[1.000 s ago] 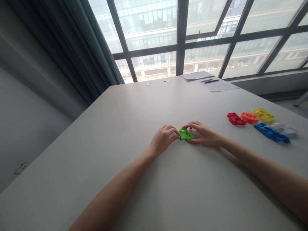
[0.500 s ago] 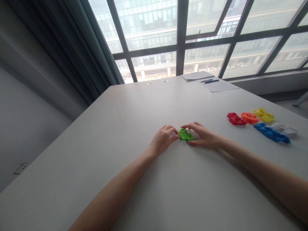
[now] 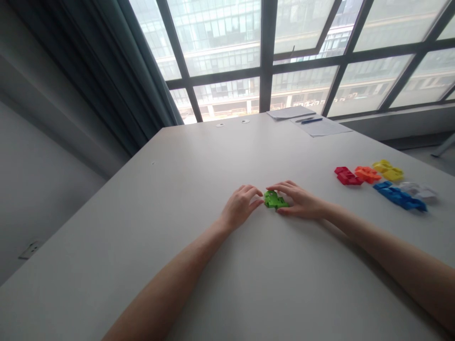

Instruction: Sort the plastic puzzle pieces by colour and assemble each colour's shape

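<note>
A small green plastic piece (image 3: 273,200) lies on the white table (image 3: 199,156), between my two hands. My left hand (image 3: 240,206) rests on the table just left of it, fingers curled, fingertips at its left edge. My right hand (image 3: 299,199) is on its right side, with the fingers arched over its top and the thumb against its near edge. Part of the green piece is hidden under my right fingers.
To the right lie more plastic pieces: red (image 3: 346,175), orange (image 3: 367,173), yellow (image 3: 388,170), blue (image 3: 399,196) and white (image 3: 418,190). Papers (image 3: 322,126) with a blue pen (image 3: 312,120) sit at the far edge by the window. A grey curtain (image 3: 117,71) hangs at the left.
My right hand has lowered a little onto the green piece and the piece lies flatter. My left hand has hardly moved. The view has shifted slightly.
</note>
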`<state>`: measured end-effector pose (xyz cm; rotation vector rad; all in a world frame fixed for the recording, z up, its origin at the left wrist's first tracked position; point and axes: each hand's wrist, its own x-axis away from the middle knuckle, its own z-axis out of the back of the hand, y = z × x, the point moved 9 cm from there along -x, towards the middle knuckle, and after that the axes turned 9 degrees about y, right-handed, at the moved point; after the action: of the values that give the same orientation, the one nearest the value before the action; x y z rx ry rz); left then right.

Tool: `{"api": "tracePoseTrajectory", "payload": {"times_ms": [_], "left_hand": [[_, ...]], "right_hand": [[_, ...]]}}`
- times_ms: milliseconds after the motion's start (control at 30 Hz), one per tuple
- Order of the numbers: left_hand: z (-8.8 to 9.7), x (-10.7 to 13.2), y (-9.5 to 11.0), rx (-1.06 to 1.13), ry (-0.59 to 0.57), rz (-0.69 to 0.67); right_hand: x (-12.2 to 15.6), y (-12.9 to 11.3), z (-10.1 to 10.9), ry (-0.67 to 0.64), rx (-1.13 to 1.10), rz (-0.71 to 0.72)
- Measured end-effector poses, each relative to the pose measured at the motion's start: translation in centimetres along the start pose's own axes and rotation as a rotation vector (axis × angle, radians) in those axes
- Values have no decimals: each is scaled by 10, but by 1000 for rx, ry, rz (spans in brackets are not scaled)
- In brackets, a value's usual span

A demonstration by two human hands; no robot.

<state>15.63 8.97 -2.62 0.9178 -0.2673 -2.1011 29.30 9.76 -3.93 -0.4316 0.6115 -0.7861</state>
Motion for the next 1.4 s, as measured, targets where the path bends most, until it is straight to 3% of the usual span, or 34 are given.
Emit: {"api": "tracePoseTrajectory", "payload": {"times_ms": [333, 667, 933, 1400], "left_hand": [[0, 0, 1, -18, 0, -2], [3, 0, 0, -65, 27, 10], [5, 0, -2, -90, 19, 13], [2, -1, -1, -93, -4, 0]], "right_hand": [[0, 4, 1, -13, -24, 5], [2, 28, 17, 26, 13, -74], [3, 20, 17, 5, 20, -65], [-2, 25, 23, 189, -31, -64]]}}
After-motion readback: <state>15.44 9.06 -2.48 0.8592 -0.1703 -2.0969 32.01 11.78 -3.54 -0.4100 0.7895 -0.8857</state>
